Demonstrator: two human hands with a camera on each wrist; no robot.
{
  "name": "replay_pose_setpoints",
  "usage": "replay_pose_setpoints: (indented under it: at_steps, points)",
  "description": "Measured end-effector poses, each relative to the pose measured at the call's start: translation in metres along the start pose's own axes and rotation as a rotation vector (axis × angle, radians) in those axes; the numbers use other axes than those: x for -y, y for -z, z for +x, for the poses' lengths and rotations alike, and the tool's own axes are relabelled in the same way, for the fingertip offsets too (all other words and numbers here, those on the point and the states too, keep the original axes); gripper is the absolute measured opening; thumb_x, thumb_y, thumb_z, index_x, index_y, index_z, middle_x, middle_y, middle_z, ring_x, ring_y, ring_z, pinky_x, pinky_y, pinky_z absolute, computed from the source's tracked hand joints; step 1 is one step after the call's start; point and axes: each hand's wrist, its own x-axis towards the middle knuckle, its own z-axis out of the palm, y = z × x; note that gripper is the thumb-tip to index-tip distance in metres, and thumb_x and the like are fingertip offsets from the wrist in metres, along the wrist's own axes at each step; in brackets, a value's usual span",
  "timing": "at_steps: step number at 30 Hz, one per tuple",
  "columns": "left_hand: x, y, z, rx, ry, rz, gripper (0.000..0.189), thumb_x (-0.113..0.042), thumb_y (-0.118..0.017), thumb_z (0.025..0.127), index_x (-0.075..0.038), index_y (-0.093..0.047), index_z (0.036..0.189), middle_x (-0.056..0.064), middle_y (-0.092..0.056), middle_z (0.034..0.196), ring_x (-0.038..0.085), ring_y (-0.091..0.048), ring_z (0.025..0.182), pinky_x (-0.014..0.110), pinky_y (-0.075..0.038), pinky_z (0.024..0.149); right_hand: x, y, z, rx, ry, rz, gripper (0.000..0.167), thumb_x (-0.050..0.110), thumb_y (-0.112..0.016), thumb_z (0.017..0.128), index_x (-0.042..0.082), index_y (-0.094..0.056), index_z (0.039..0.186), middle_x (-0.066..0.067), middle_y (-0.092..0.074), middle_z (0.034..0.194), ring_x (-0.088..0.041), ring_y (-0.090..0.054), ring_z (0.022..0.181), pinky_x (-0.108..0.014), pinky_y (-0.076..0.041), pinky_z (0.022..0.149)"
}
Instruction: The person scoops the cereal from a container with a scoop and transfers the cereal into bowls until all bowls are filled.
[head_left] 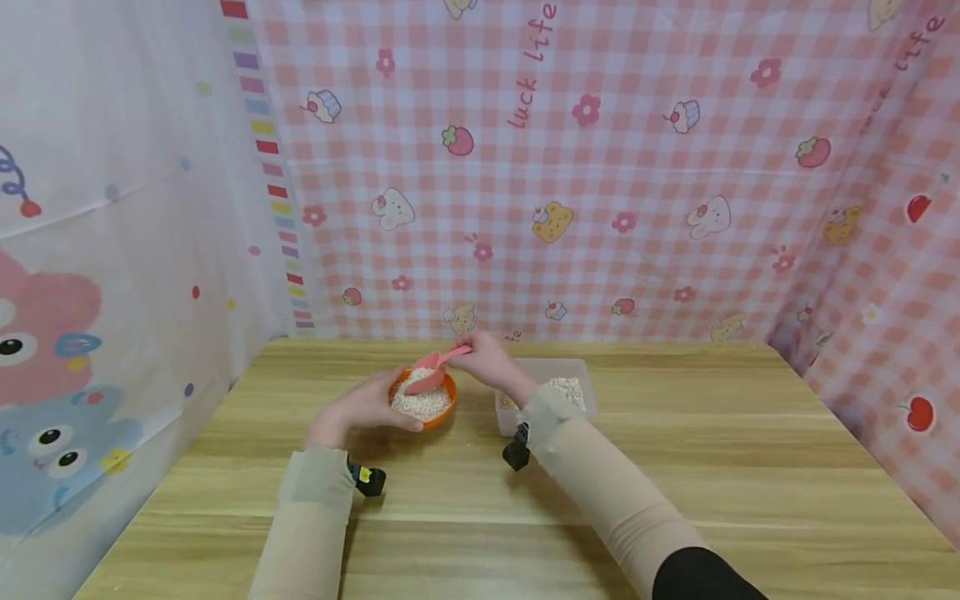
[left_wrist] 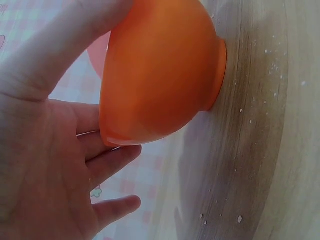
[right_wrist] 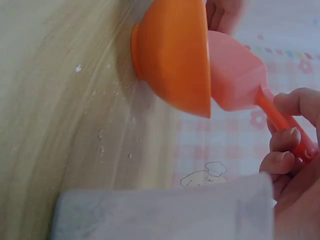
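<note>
An orange bowl (head_left: 453,394) stands on the wooden table, filled with pale flakes (head_left: 422,406) that look like oats. My left hand (head_left: 367,403) holds the bowl from its left side. In the left wrist view, the thumb and some fingers lie around the bowl (left_wrist: 157,75), while the little finger sticks out apart from it. With curled fingers my right hand (head_left: 482,364) grips the handle of a pink scoop (head_left: 426,381). The scoop, also in the right wrist view (right_wrist: 235,72), tilts over the bowl's rim with its front down at the flakes.
To the right of the bowl, a translucent plastic container (head_left: 587,375) holds more flakes, partly hidden by my right forearm. Crumbs (right_wrist: 101,135) lie scattered on the table (head_left: 712,450). A checked pink curtain (head_left: 525,167) hangs behind the table's far edge.
</note>
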Motion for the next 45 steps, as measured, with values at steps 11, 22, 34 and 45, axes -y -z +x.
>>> replay_pose_setpoints:
  at_steps: [11, 22, 34, 45]
  points:
    - [0.0, -0.001, -0.001, 0.002, 0.005, -0.015, 0.108, -0.037, -0.086, 0.07, 0.004, -0.026, 0.149, 0.022, -0.04, 0.146, 0.035, -0.041, 0.13, 0.052, -0.033, 0.107, 0.02, 0.01, 0.0, 0.012, 0.012, -0.118, 0.014, 0.013, -0.069, 0.087, 0.0, -0.071, 0.093, -0.006, -0.063, 0.072, -0.01, -0.043, 0.054, -0.021, -0.038, 0.049]
    - [0.0, 0.0, 0.004, 0.001, -0.016, 0.023, 0.108, -0.039, -0.086, 0.069, 0.007, -0.029, 0.147, 0.021, -0.046, 0.141, 0.033, -0.044, 0.126, 0.05, -0.035, 0.105, 0.026, 0.044, -0.015, 0.012, 0.014, -0.235, 0.012, 0.011, -0.069, 0.083, 0.005, -0.069, 0.093, -0.003, -0.064, 0.079, -0.016, -0.053, 0.065, -0.026, -0.047, 0.06]
    - [0.002, -0.003, 0.003, -0.012, 0.017, 0.032, 0.112, -0.043, -0.086, 0.067, 0.005, -0.027, 0.149, 0.02, -0.044, 0.141, 0.034, -0.043, 0.125, 0.051, -0.035, 0.105, 0.029, 0.059, -0.036, 0.064, 0.051, -0.301, 0.005, 0.013, -0.071, 0.085, 0.009, -0.069, 0.086, -0.002, -0.061, 0.07, -0.014, -0.049, 0.058, -0.026, -0.042, 0.054]
    - [0.002, -0.004, 0.003, -0.011, 0.005, 0.028, 0.111, -0.043, -0.085, 0.068, 0.007, -0.027, 0.148, 0.022, -0.042, 0.143, 0.036, -0.041, 0.127, 0.053, -0.034, 0.106, 0.022, 0.062, -0.041, 0.047, 0.023, -0.224, 0.011, 0.012, -0.07, 0.085, 0.004, -0.069, 0.093, -0.002, -0.061, 0.073, -0.013, -0.048, 0.059, -0.024, -0.042, 0.054]
